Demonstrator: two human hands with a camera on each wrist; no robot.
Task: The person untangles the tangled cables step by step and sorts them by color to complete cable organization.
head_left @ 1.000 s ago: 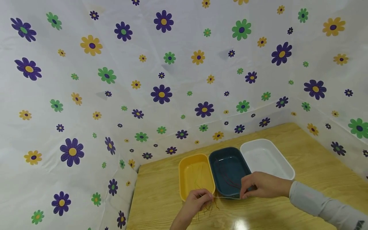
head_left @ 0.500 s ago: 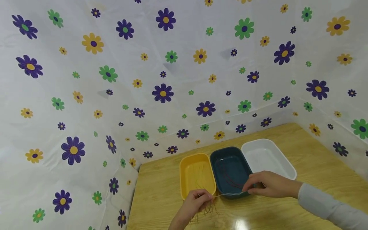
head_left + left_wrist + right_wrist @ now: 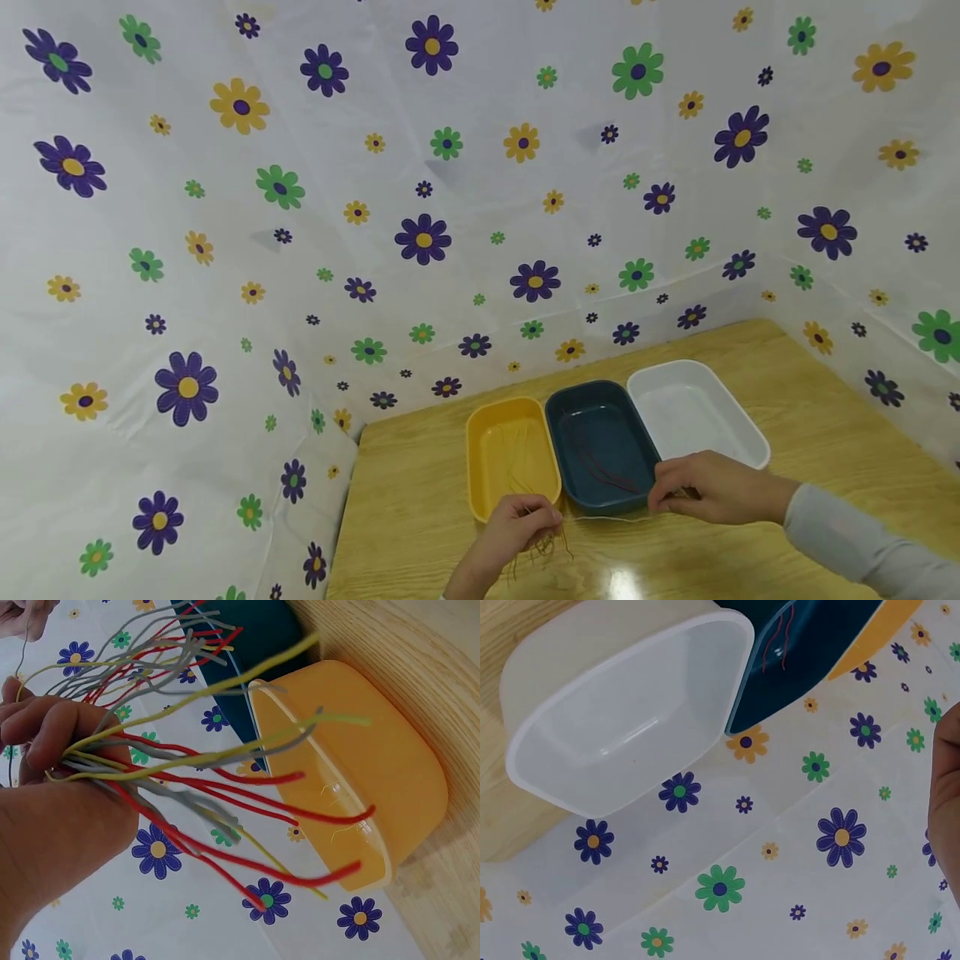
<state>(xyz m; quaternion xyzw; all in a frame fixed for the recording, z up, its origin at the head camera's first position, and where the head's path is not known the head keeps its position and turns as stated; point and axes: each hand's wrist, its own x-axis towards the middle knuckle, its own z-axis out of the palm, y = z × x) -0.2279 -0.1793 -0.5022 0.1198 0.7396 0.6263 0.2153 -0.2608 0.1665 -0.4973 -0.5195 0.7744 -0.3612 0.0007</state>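
My left hand (image 3: 517, 529) grips a bundle of thin wires (image 3: 131, 769), red, grey and yellow, in front of the yellow tray (image 3: 468, 454). In the left wrist view their loose ends fan out from the fist toward that tray. Before the dark teal tray (image 3: 611, 433), my right hand (image 3: 708, 490) pinches one end of a grey wire (image 3: 611, 519). This wire runs nearly level between the hands, its other end close to my left fingertips. Only an edge of the right hand shows in the right wrist view, its fingertips out of frame.
Several yellow wires (image 3: 517, 454) lie in the yellow tray. Red wires (image 3: 780, 641) rest in the teal tray. To its right stands a white tray (image 3: 630, 712) with no wires visible inside. Flower-printed cloth (image 3: 420, 333) walls off the back and sides of the wooden table (image 3: 405, 500).
My right hand has shifted a little to the right, drawing the grey wire farther out from the left hand. The left hand stays nearly in place with the bundle.
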